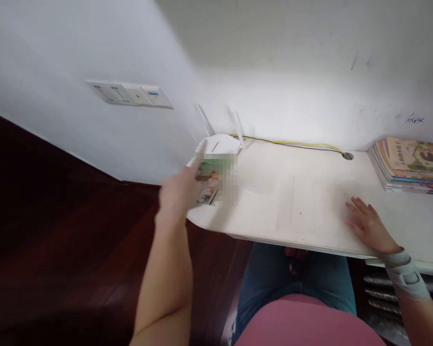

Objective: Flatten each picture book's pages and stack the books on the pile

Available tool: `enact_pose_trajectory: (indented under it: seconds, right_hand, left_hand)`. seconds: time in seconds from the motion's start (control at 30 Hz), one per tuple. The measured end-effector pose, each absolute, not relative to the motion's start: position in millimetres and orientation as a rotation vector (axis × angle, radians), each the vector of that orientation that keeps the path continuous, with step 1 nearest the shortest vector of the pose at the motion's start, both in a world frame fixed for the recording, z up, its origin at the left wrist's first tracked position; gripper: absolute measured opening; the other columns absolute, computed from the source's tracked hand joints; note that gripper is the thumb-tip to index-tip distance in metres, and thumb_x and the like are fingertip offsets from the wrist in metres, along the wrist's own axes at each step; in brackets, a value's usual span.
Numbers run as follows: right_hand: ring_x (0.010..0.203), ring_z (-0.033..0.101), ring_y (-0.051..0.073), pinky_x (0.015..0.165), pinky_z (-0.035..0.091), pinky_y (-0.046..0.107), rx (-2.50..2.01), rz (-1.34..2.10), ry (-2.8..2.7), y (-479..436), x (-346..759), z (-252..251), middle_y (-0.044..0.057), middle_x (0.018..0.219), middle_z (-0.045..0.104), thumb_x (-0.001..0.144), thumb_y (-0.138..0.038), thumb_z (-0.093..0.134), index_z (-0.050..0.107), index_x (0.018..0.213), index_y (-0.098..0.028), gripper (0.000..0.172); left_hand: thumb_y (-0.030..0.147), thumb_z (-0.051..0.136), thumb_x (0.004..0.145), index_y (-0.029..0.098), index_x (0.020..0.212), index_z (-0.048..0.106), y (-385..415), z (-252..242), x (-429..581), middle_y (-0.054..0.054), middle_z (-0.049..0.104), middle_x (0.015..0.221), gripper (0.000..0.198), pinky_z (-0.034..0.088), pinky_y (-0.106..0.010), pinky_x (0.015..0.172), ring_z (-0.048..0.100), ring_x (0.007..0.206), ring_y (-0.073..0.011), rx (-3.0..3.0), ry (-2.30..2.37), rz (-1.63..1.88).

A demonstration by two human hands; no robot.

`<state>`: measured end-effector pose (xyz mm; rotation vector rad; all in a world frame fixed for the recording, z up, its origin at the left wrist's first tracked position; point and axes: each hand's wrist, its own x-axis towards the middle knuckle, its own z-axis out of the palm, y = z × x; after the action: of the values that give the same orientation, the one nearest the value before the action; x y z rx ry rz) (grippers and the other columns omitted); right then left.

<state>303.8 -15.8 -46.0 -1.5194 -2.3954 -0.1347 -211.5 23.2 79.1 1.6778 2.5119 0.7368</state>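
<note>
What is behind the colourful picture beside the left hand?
Behind the picture, toward the wall, shows a white router-like device with two thin antennas. Whatever the picture covers, including any lower part of the device, cannot be seen.

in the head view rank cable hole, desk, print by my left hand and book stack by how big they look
1. Desk
2. Book stack
3. Print, perhaps partly covered by your left hand
4. Cable hole
</note>
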Motion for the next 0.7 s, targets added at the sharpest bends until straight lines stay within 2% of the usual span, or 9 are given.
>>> enact_pose_trajectory:
  seconds: [0.03,0.1,0.17,0.23,0.33,0.43,0.57,0.7]
  right_hand:
    - [0.135,0.036,0.031,0.103,0.034,0.056,-1.543,-0.144,-2.402,-18,304,-47,0.017,0.144,0.044,0.093,-0.044,0.039,0.047,0.136,-0.019,0.050]
    - [0.136,0.036,0.032,0.103,0.033,0.056,-1.592,-0.147,-2.417,-22,304,-49,0.017,0.144,0.043,0.093,-0.046,0.039,0.048,0.135,-0.019,0.051]
    - [0.136,0.035,0.032,0.103,0.034,0.056,-1.642,-0.130,-2.425,-25,303,-49,0.017,0.145,0.043,0.092,-0.047,0.040,0.048,0.135,-0.019,0.052]
    - [0.136,0.035,0.031,0.104,0.033,0.055,-1.684,-0.110,-2.420,-27,301,-49,0.017,0.145,0.042,0.092,-0.048,0.041,0.049,0.134,-0.019,0.052]
    - [0.137,0.035,0.030,0.106,0.031,0.053,-1.718,-0.104,-2.406,-28,298,-48,0.016,0.146,0.042,0.092,-0.049,0.041,0.050,0.133,-0.017,0.052]
    - [0.136,0.035,0.029,0.107,0.030,0.052,-1.734,-0.103,-2.401,-29,294,-44,0.016,0.146,0.042,0.092,-0.048,0.042,0.050,0.133,-0.016,0.053]
    - [0.136,0.036,0.030,0.107,0.029,0.052,-1.740,-0.085,-2.387,-30,291,-39,0.017,0.145,0.043,0.092,-0.047,0.043,0.051,0.132,-0.015,0.052]
    - [0.136,0.036,0.029,0.106,0.030,0.053,-1.717,-0.085,-2.373,-30,291,-39,0.017,0.145,0.043,0.092,-0.047,0.043,0.051,0.132,-0.017,0.051]
  left_hand:
    - [0.019,0.048,0.082,0.011,0.094,0.059,19,93,-214,-0.010,0.061,0.071,0.018,0.046,-0.056,0.079,0.061,0.078,-0.0309,1.647,2.628,0.745]
    - [0.021,0.048,0.084,0.014,0.099,0.060,12,111,-207,-0.004,0.058,0.071,0.021,0.048,-0.046,0.079,0.059,0.074,-0.0231,1.627,2.640,1.051]
    - [0.022,0.051,0.082,0.017,0.108,0.060,9,114,-184,0.000,0.058,0.074,0.028,0.050,-0.034,0.074,0.055,0.069,-0.0157,1.529,2.350,1.529]
    - [0.023,0.054,0.076,0.017,0.108,0.062,10,100,-149,0.002,0.058,0.072,0.033,0.050,-0.026,0.064,0.053,0.059,-0.0112,1.270,1.872,1.783]
    - [0.026,0.064,0.065,0.014,0.098,0.064,12,62,-89,-0.001,0.065,0.073,0.036,0.052,-0.026,0.061,0.059,0.059,-0.0132,0.930,1.319,1.656]
    - [0.030,0.068,0.062,0.015,0.100,0.064,8,25,-44,-0.003,0.069,0.080,0.041,0.053,-0.027,0.062,0.065,0.067,-0.0163,0.801,1.158,1.491]
    - [0.033,0.063,0.069,0.015,0.109,0.061,4,-2,-21,-0.005,0.070,0.088,0.044,0.052,-0.027,0.066,0.066,0.075,-0.0168,0.835,1.189,1.356]
    - [0.033,0.050,0.079,0.015,0.118,0.057,6,-14,-26,-0.009,0.068,0.104,0.044,0.053,-0.033,0.075,0.065,0.087,-0.0202,1.083,1.336,1.197]
